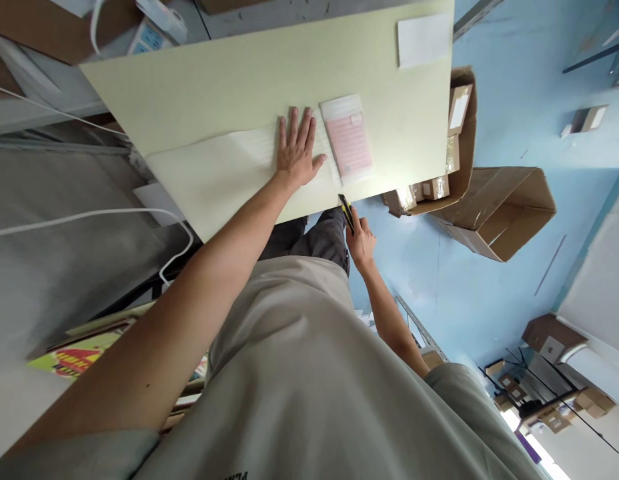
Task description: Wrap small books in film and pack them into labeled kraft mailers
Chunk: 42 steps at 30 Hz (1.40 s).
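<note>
My left hand (298, 152) lies flat with fingers spread, pressing on a strip of thin whitish wrapping sheet (229, 163) on the pale yellow table (229, 80). Just right of it rests a pink flat item in a clear sleeve (348, 137); part of the sheet's edge shows beside it. My right hand (360, 239) is wrapped round a black and yellow utility knife (346, 212) at the table's front edge. The knife's tip points up toward the sheet's lower right corner. Whether the blade touches the sheet, I cannot tell.
A white paper pad (423, 41) lies at the table's far right corner. Right of the table stand an open carton with small boxes (467, 147) and another open carton (494, 207) on the blue floor. A white cable (114, 212) runs at the left, near a power strip (149, 39).
</note>
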Each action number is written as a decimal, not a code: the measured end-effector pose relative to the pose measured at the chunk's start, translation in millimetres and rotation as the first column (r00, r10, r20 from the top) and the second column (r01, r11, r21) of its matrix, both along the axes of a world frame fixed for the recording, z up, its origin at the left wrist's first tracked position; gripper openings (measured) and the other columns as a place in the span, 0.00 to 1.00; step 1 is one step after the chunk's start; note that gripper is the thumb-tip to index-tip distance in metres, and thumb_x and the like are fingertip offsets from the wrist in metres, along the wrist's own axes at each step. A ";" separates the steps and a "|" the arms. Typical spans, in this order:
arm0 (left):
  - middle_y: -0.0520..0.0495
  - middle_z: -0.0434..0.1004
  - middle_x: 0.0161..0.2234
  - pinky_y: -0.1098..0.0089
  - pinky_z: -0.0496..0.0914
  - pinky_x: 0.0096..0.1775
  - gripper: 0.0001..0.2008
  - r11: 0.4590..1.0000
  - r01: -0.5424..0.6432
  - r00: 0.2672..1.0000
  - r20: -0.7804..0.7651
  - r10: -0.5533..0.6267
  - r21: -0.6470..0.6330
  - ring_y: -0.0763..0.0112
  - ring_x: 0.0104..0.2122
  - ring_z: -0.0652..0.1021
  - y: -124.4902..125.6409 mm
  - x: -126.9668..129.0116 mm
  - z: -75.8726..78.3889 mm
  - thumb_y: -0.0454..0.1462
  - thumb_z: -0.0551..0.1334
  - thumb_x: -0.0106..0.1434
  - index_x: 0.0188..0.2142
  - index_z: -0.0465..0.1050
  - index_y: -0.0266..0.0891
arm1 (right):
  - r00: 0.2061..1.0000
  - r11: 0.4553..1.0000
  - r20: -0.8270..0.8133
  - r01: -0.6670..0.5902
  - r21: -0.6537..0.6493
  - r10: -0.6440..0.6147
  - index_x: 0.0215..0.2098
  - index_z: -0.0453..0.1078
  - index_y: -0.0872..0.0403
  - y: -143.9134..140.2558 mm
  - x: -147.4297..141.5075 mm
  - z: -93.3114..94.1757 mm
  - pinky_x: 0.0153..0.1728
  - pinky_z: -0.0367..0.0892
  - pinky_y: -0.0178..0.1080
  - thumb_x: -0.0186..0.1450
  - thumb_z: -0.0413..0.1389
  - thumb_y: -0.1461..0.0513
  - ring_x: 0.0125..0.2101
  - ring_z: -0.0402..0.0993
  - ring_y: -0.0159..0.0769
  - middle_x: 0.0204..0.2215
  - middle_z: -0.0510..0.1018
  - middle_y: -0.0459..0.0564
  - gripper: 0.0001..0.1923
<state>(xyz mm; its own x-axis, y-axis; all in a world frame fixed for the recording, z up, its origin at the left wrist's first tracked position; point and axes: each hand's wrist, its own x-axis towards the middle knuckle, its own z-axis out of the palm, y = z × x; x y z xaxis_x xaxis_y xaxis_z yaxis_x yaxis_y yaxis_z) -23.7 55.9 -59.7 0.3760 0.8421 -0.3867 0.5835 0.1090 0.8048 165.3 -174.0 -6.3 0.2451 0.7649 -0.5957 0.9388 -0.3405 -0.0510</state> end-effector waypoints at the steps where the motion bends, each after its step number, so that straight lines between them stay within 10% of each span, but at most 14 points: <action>1: 0.54 0.45 0.88 0.36 0.24 0.84 0.56 1.000 0.004 1.000 -0.013 -0.003 0.016 0.49 0.87 0.29 1.5 3.2 -1.7 0.61 0.68 0.66 0.86 0.52 0.49 | 1.000 1.000 -0.001 0.015 0.020 -0.015 0.87 0.58 0.47 0.7 0.8 4.7 0.42 0.74 0.38 0.84 0.50 0.58 0.45 0.83 0.45 0.58 0.82 0.61 0.34; 6: 0.35 0.47 0.87 0.32 0.25 0.81 0.53 0.994 0.025 0.992 -0.125 -0.012 0.102 0.43 0.87 0.36 16.6 24.2 11.9 0.50 0.71 0.70 0.84 0.50 0.29 | 0.985 0.958 -0.065 0.171 0.228 -0.160 0.80 0.64 0.56 22.6 5.4 39.5 0.44 0.77 0.43 0.82 0.53 0.53 0.48 0.87 0.52 0.59 0.85 0.66 0.32; 14: 0.23 0.44 0.86 0.33 0.41 0.82 0.48 0.949 -0.043 0.972 -0.207 0.112 0.313 0.33 0.86 0.40 28.3 -3.6 118.7 0.37 0.67 0.71 0.84 0.49 0.24 | 0.921 0.758 -0.389 0.244 0.605 0.014 0.65 0.68 0.51 172.6 -15.3 123.4 0.42 0.77 0.43 0.79 0.57 0.45 0.42 0.89 0.50 0.48 0.89 0.57 0.26; 20: 0.27 0.65 0.80 0.40 0.56 0.82 0.37 0.865 -0.166 0.962 -0.115 0.247 0.474 0.39 0.85 0.56 76.9 -47.4 213.8 0.38 0.65 0.75 0.79 0.61 0.33 | 0.870 0.582 -0.285 -0.003 0.813 0.403 0.68 0.70 0.52 352.6 -100.3 216.4 0.50 0.79 0.47 0.81 0.53 0.51 0.55 0.85 0.54 0.61 0.85 0.63 0.23; 25: 0.30 0.80 0.68 0.42 0.65 0.79 0.23 0.757 -0.304 0.915 -0.045 0.402 0.578 0.41 0.79 0.68 95.1 -66.6 267.2 0.37 0.65 0.76 0.68 0.73 0.37 | 0.811 0.585 -0.114 -0.308 0.750 0.573 0.69 0.73 0.56 439.5 -180.5 268.6 0.56 0.78 0.49 0.81 0.53 0.59 0.55 0.85 0.55 0.61 0.84 0.66 0.22; 30: 0.28 0.76 0.72 0.41 0.66 0.79 0.27 0.759 -0.401 0.869 -0.049 0.492 0.514 0.40 0.77 0.71 77.4 -60.8 261.7 0.39 0.64 0.77 0.73 0.70 0.36 | 0.738 0.553 -0.014 -0.492 0.673 0.674 0.67 0.74 0.62 475.2 -229.2 271.7 0.66 0.71 0.52 0.82 0.55 0.63 0.62 0.80 0.54 0.61 0.83 0.71 0.19; 36: 0.30 0.75 0.75 0.47 0.65 0.79 0.30 0.839 -0.456 0.855 -0.114 0.505 0.297 0.43 0.77 0.73 37.6 -55.6 208.2 0.42 0.64 0.78 0.75 0.70 0.35 | 0.676 0.440 -0.018 -0.459 0.772 0.736 0.71 0.71 0.64 460.5 -223.1 260.4 0.69 0.66 0.56 0.86 0.52 0.58 0.66 0.73 0.58 0.65 0.78 0.72 0.23; 39: 0.31 0.80 0.71 0.51 0.72 0.73 0.25 0.853 -0.519 0.844 -0.131 0.521 0.050 0.44 0.71 0.80 10.6 -42.9 169.6 0.41 0.63 0.76 0.70 0.75 0.37 | 0.618 0.408 -0.119 -0.350 0.843 0.777 0.71 0.73 0.57 407.3 -175.7 220.0 0.67 0.69 0.53 0.88 0.45 0.55 0.63 0.75 0.55 0.61 0.80 0.66 0.24; 42: 0.34 0.88 0.62 0.56 0.76 0.68 0.17 0.827 -0.527 0.850 -0.126 0.512 -0.193 0.50 0.65 0.85 -8.3 -15.6 133.1 0.38 0.62 0.75 0.60 0.80 0.40 | 0.626 0.593 -0.305 -0.321 0.739 0.718 0.64 0.78 0.53 339.8 -101.2 147.9 0.64 0.72 0.50 0.86 0.49 0.55 0.57 0.80 0.51 0.54 0.84 0.60 0.20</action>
